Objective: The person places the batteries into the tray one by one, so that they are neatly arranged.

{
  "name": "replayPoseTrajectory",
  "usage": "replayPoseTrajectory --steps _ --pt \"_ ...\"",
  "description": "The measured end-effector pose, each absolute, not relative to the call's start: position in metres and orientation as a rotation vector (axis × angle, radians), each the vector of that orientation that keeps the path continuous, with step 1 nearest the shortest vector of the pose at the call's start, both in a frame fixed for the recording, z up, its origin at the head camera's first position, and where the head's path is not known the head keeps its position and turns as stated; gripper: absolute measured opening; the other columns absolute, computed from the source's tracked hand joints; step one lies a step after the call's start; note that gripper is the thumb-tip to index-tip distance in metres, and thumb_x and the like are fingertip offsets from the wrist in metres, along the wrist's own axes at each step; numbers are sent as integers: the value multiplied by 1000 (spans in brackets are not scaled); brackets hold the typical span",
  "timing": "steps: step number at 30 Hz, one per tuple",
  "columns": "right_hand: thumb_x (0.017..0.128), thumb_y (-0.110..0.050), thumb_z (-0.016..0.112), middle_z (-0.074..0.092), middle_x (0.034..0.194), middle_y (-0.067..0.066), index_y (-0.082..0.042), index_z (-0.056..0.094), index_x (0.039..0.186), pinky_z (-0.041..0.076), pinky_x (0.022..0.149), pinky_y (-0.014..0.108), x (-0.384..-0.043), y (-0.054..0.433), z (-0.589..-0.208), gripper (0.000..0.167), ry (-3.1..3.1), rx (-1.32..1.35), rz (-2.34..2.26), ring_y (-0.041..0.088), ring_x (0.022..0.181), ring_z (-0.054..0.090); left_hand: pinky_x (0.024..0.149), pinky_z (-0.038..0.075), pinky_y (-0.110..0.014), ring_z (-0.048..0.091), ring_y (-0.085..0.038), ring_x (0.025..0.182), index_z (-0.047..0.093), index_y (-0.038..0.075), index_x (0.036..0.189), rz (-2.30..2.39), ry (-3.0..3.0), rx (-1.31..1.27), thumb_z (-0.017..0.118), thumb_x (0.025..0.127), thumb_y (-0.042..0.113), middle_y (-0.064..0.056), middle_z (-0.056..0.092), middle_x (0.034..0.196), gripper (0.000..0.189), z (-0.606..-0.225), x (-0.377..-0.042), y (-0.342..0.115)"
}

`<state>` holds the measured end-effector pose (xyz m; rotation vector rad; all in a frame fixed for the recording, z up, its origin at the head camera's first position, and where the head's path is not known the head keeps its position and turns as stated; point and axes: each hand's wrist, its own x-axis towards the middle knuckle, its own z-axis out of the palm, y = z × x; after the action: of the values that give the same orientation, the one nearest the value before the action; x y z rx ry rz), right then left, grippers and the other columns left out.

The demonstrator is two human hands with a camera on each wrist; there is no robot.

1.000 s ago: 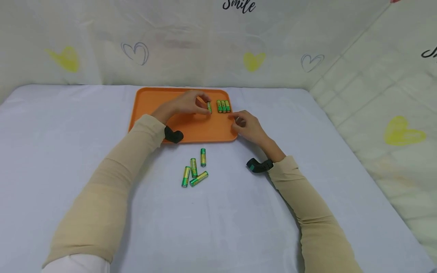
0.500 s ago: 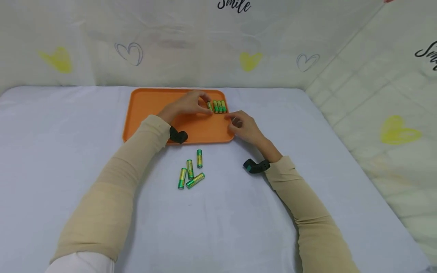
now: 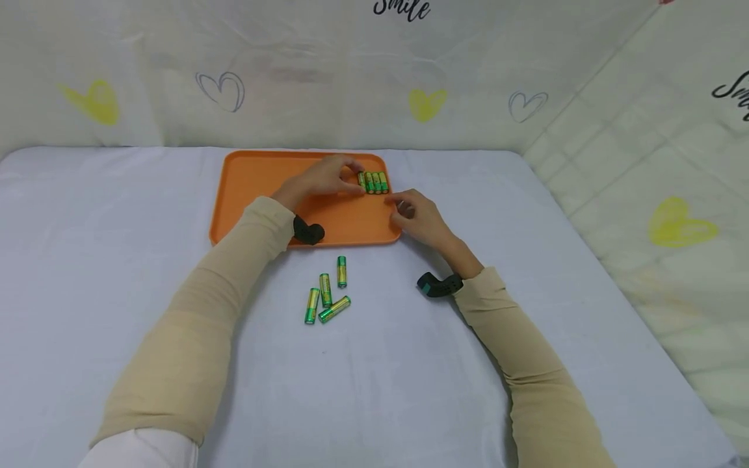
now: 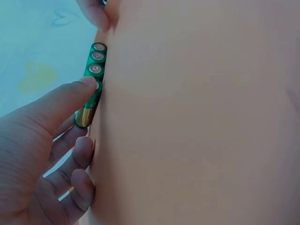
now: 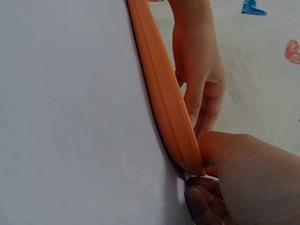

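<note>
My left hand (image 3: 324,177) pinches a green and gold battery (image 3: 361,181) between thumb and fingers over the orange tray (image 3: 251,188). Three matching batteries (image 3: 377,182) lie side by side just right of it, at the tray's far right corner. In the left wrist view, my thumb presses the flat end of the held battery (image 4: 86,112), which lines up with the row. My right hand (image 3: 422,219) grips the tray's right edge. From the right wrist, its curled fingers (image 5: 199,201) show beside the rim (image 5: 164,103) at the tray's corner.
Several loose batteries (image 3: 325,289) lie on the white cloth (image 3: 380,377) in front of the tray. Behind the table hangs a pale sheet (image 3: 328,91) printed with hearts. Both wrists wear black bands (image 3: 439,285).
My left hand has moved the battery rightward, closing the gap to the row of three. My right hand keeps its place at the tray edge. The head view has shifted slightly.
</note>
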<state>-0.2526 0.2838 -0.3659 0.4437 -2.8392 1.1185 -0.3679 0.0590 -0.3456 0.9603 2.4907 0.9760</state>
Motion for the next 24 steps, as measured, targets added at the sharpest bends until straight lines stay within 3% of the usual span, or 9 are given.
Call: replayPoseTrajectory --steps 6,14,24 --pt "91 -5 58 56 121 18 1 60 127 48 90 40 -252 284 -367 36 -2839 454 1106 29 101 55 105 39 -39 49 -27 121 50 6 139 943 2503 960 70 91 29 -11 49 140 57 -347 -368 61" --pt "91 -5 58 56 122 18 1 60 127 47 91 41 -254 283 -367 36 -2854 455 1094 29 103 54 103 39 -41 48 -31 117 29 10 150 950 2454 954 72 89 30 -15 40 145 78 -347 -367 57" --pt "92 -4 58 56 122 19 2 60 126 47 91 41 -259 283 -369 35 -2844 481 1096 30 102 54 100 43 -42 45 -32 128 27 10 151 1025 2383 915 71 90 26 -15 37 145 76 -349 -370 47"
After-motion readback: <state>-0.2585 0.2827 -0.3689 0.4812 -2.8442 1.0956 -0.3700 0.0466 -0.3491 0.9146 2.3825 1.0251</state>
